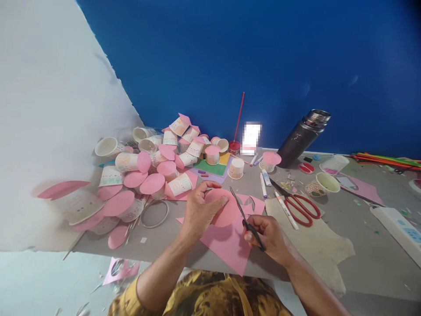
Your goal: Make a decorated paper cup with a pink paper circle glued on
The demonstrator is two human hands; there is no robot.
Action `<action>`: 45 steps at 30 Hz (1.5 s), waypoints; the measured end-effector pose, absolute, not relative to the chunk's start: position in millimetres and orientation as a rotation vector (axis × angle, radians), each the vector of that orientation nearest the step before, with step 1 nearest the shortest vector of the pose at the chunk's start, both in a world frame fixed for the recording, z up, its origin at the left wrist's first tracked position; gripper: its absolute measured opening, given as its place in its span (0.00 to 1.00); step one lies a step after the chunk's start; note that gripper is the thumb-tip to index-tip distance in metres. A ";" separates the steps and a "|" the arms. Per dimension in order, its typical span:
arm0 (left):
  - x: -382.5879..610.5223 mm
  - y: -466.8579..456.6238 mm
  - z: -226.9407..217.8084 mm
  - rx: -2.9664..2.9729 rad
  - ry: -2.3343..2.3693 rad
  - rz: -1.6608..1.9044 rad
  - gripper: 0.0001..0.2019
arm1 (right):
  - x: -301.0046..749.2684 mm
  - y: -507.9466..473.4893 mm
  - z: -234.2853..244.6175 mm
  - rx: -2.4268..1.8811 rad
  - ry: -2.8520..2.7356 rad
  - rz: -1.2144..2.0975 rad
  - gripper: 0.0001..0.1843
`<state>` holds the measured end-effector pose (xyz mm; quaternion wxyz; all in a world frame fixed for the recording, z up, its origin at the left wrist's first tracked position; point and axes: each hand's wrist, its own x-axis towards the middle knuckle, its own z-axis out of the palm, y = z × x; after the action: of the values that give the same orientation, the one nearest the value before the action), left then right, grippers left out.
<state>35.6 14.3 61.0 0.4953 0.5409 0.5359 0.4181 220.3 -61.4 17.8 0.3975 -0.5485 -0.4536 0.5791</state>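
Observation:
My left hand pinches a round pink paper disc, thumb on top and fingers curled behind it. My right hand is closed round the black handles of small scissors, whose blades point up and left along the disc's right edge. Both hands hover over a sheet of pink paper lying on the grey table near its front edge.
A heap of paper cups with pink disc lids fills the left. Red-handled scissors, markers, a dark flask, a decorated cup, a beige cloth and a white power strip lie to the right. A wire ring sits left of my hand.

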 end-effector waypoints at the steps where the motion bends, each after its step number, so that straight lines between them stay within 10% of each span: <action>1: 35.4 14.6 60.1 1.316 1.298 1.015 0.14 | 220.2 -61.5 15.9 -1.383 -1.134 1.466 0.26; 21: 39.9 6.8 55.1 1.072 1.138 1.015 0.19 | 205.5 -43.6 28.3 -1.375 -0.956 1.076 0.11; 45: 37.0 -10.9 40.0 0.643 0.816 1.007 0.23 | 205.6 -57.7 4.8 -1.220 -0.815 1.050 0.15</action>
<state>37.0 -10.9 40.0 0.7496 0.2942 0.3735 0.4605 205.6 -57.7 4.8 0.6200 -0.5305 -0.3543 0.4568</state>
